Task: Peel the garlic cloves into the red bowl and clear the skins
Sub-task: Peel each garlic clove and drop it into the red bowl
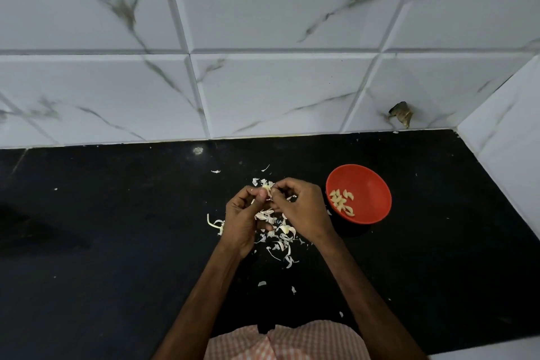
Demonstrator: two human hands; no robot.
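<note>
A garlic clove (266, 186) is pinched by left hand (244, 213) and right hand (301, 207) fingers (261, 193) over the skins (280, 238), near the red bowl (371, 184), so it could easily get squeezed out and lost there.

Your black countertop (102, 242) stretches left of your left hand (242, 216). Beyond both hands rises a white tiled wall (277, 9) with grey veins. Far right of your right hand (305, 210) a side wall (508, 131) closes the corner, a dark broken spot (401, 114) beside it.
</note>
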